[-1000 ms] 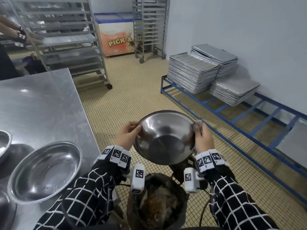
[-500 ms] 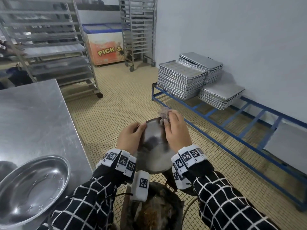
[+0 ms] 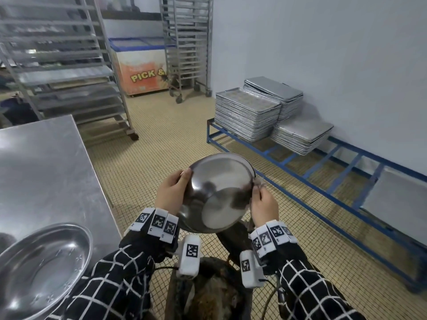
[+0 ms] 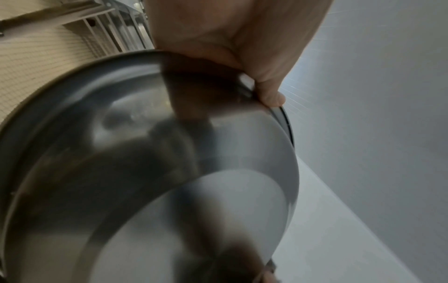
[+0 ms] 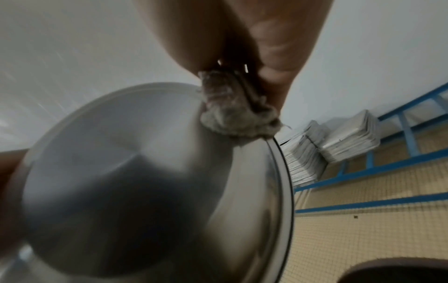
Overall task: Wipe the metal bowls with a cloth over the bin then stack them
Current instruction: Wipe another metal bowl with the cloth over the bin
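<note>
I hold a metal bowl (image 3: 218, 192) over the dark bin (image 3: 208, 294), tilted so its underside faces me. My left hand (image 3: 172, 195) grips the bowl's left rim; in the left wrist view the bowl (image 4: 150, 172) fills the frame, with my fingers (image 4: 269, 93) curled over the rim. My right hand (image 3: 262, 203) pinches a greyish cloth (image 3: 258, 182) against the right rim. The right wrist view shows the cloth (image 5: 232, 113) bunched on the bowl's (image 5: 145, 187) edge. A second metal bowl (image 3: 44, 266) sits upright on the steel table (image 3: 41, 162) at my left.
A blue floor rack (image 3: 323, 162) along the right wall carries stacks of metal trays (image 3: 249, 116). Wheeled tray racks (image 3: 69, 65) stand behind the table, with a chest freezer (image 3: 141, 70) at the back. Tiled floor lies open between table and rack.
The bowl has turned from inside-up to underside toward me. My right hand with the cloth went from the right rim over the top and back to the right rim.
</note>
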### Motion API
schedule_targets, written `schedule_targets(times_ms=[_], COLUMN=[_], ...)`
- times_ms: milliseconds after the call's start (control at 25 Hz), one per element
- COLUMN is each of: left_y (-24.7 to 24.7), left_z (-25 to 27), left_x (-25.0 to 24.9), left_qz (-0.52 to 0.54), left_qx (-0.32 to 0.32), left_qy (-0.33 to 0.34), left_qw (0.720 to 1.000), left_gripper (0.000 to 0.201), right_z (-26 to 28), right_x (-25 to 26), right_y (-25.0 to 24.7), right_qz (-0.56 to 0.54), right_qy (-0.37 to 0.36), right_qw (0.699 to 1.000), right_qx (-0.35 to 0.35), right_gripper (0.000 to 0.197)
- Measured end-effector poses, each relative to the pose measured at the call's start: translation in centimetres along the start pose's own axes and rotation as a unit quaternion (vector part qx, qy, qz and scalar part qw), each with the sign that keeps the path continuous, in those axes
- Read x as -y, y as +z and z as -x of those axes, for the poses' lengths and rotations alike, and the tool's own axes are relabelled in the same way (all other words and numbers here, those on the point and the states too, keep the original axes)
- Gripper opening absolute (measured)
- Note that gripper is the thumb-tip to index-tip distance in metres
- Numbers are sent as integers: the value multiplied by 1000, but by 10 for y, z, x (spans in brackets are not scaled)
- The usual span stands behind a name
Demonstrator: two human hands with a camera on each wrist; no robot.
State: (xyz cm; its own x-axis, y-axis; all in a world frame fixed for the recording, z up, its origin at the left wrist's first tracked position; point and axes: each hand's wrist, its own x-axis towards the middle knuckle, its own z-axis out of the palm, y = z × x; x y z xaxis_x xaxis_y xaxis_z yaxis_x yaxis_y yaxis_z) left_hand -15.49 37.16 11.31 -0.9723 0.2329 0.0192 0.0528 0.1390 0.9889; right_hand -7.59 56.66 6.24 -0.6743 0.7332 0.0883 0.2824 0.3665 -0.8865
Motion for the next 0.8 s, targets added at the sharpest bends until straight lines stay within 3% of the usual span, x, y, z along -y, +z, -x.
schedule_targets(times_ms=[120, 240, 320, 440, 520, 560, 600, 720, 760, 800], left_y=[1, 8, 9, 2, -6, -9, -11, -11, -11, -11], left_z=[-1, 0, 1, 3, 4, 4, 5, 11, 12, 12], left_x=[2, 1, 0, 3, 5, 7, 7, 7, 11, 14], left_qz=[-22, -18, 4, 26, 25, 15, -1, -55, -63, -63], left_qx=[-1, 15, 10, 6, 8, 12, 18, 40, 43, 45], left_qy=[8, 21, 13, -5, -2, 4, 10, 23, 32, 47], left_qw=[1000, 1000, 1000, 1000, 1000, 1000, 1000, 997, 997, 996], left_gripper=[31, 30, 30, 27, 27, 29, 31, 44, 49, 50], right_z=[16, 37, 43, 41, 35, 28, 18, -1, -4, -7], right_x=[25, 46, 44, 30, 30, 25, 18, 9, 8, 10], right_y=[6, 31, 42, 38, 26, 20, 15, -6, -14, -20], right_qz=[-33, 132, 198, 68, -68, -152, -247, -435, -428, -401], right_qy=[-119, -300, -304, -171, -19, 71, 158, 331, 355, 359], right_qw=[992, 945, 932, 983, 996, 982, 950, 817, 808, 817], right_qx=[-5, -2, -19, -7, 52, 85, 109, 182, 196, 207], right_gripper=[31, 46, 52, 53, 50, 49, 52, 83, 83, 72])
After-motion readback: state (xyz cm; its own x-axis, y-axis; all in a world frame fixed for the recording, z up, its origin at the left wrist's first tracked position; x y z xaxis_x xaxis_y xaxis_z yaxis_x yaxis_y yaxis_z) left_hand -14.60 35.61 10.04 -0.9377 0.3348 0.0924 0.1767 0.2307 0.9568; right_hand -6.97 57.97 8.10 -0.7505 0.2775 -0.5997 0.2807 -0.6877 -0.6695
